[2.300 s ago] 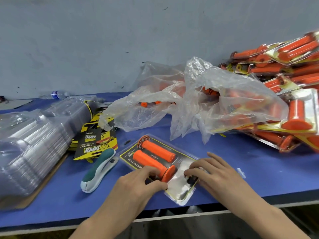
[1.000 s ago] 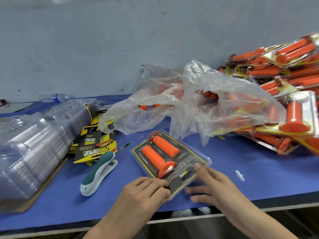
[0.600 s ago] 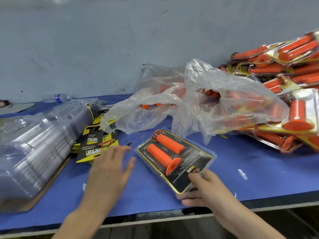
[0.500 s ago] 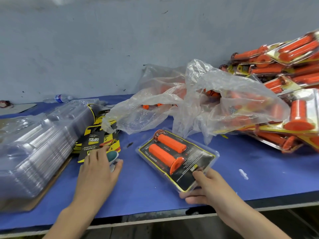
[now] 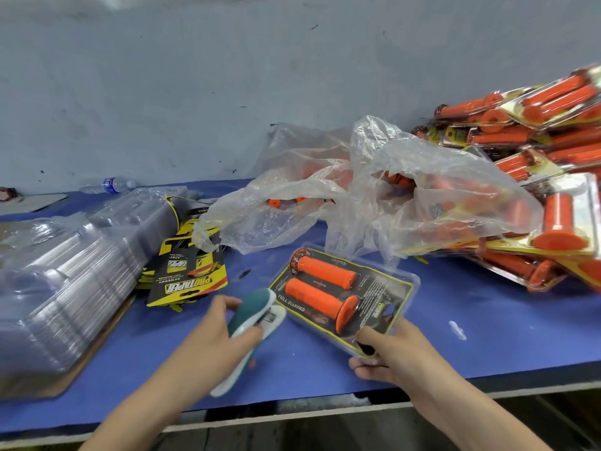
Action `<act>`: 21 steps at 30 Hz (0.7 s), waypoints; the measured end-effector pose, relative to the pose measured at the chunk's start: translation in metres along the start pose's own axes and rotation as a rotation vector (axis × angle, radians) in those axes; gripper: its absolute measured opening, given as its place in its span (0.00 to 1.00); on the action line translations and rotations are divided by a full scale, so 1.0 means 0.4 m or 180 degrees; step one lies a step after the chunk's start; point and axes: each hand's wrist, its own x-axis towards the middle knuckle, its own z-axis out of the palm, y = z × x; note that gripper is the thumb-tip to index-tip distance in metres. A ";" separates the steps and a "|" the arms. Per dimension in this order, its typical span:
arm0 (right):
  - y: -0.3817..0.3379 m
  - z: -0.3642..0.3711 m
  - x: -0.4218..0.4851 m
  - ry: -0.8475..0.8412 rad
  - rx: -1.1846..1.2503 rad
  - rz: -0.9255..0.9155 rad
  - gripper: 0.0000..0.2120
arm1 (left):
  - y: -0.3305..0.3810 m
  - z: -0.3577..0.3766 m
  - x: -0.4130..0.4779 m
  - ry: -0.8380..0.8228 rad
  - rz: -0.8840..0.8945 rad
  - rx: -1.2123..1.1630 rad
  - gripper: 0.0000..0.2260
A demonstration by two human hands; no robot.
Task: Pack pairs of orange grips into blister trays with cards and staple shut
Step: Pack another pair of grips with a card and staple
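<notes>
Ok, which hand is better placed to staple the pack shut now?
The left hand. It grips the stapler, whose nose sits close beside the pack on its left edge. The right hand holds the near corner of the pack, so it is busy steadying it.

I am at a bench in a packing workshop: a blue-covered worktable (image 5: 487, 323) against a bare grey wall (image 5: 227, 76), nested empty blister trays (image 5: 65, 288) stacked at my left, printed cards (image 5: 190, 281) beside them, filled orange grip packs (image 5: 536, 138) heaped far right.
</notes>
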 end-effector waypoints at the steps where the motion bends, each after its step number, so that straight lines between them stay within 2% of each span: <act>1: -0.002 0.001 0.000 0.0012 -0.0004 -0.0006 0.09 | 0.011 0.015 -0.010 -0.0279 -0.0103 0.0002 0.15; 4: -0.004 -0.002 0.003 0.0053 -0.0096 0.0019 0.07 | 0.034 0.060 -0.033 -0.0816 -0.0474 -0.0263 0.24; 8: 0.002 -0.007 0.003 0.0049 -0.0162 0.0188 0.10 | 0.053 0.088 -0.044 -0.1198 -0.0790 -0.0574 0.20; 11: 0.003 -0.007 0.003 0.0087 -0.0193 0.0149 0.14 | 0.057 0.084 -0.042 -0.1593 -0.0890 -0.0583 0.22; 14: 0.000 -0.004 0.003 0.0071 -0.0099 0.0029 0.10 | 0.053 0.078 -0.034 -0.1924 -0.0745 -0.0597 0.25; 21: -0.004 -0.003 -0.004 -0.0195 -0.0067 0.0055 0.07 | 0.065 0.118 -0.021 -0.1800 -0.0834 -0.0893 0.33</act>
